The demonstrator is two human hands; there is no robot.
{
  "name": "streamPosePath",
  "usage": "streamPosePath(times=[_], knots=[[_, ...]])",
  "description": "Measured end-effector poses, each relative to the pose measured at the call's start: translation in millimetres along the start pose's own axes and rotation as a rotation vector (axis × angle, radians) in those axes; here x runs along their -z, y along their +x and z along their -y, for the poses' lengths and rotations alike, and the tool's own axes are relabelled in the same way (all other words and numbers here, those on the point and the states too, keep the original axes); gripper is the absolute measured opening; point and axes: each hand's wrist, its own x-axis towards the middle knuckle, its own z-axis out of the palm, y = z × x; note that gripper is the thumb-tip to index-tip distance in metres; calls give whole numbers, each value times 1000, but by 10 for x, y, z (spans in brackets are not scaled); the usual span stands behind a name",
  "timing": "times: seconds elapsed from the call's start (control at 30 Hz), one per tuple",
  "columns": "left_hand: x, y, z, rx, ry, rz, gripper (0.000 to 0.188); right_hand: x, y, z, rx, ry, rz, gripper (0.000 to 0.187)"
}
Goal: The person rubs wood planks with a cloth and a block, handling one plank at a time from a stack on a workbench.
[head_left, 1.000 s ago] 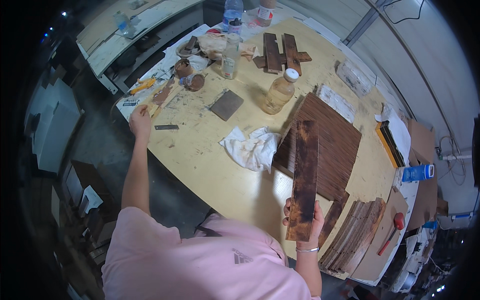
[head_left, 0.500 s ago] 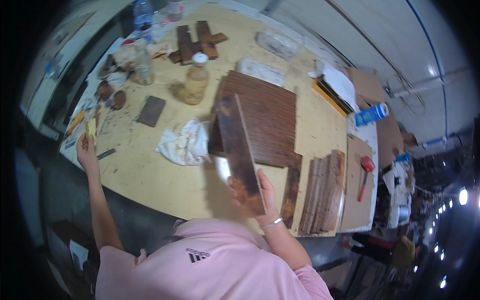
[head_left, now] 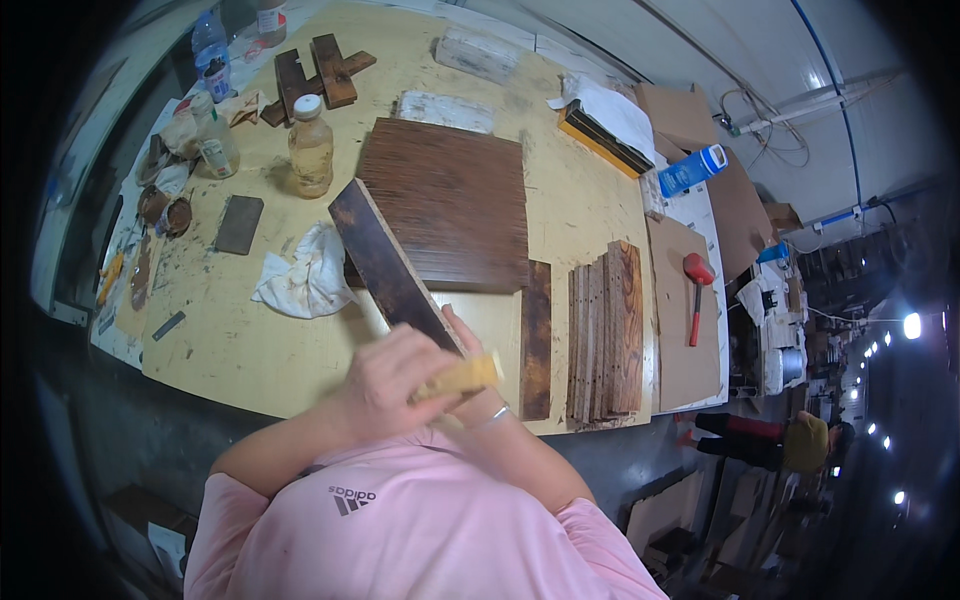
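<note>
A dark brown stained wooden board [head_left: 388, 262] slants up over the table, its lower end held in my right hand [head_left: 484, 402], which wears a bracelet at the wrist. My left hand [head_left: 392, 372] is closed on a small yellow block [head_left: 468, 376], blurred by motion, that looks like a sanding block. The block is at the board's lower end, in front of my right hand and covering part of it. Behind the raised board lies a stack of wide brown panels [head_left: 450, 200]. A stained white cloth [head_left: 305, 280] rests to the left of the board.
Several boards stand on edge [head_left: 605, 335] at the right, beside a flat dark board [head_left: 537, 340]. A red mallet [head_left: 697, 285] lies farther right, below a blue bottle [head_left: 692, 172]. A jar of yellowish liquid [head_left: 311, 150] and a dark flat pad [head_left: 239, 224] are at the left.
My left hand has swung from the table's left edge over to the board, carrying the yellow block. The board has tilted, its upper end shifting left and a narrow edge now showing.
</note>
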Motion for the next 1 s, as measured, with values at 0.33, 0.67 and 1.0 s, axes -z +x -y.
streamPosePath(times=[0.33,0.67,1.0], knots=[[147,243,230,40,150,-124,29,188,-86,12,-115,67,432,59],[875,341,1312,516,429,-423,31,213,-245,-42,-218,138,497,67],[664,335,985,223,473,-307,26,170,-340,-25,-225,197,404,70]])
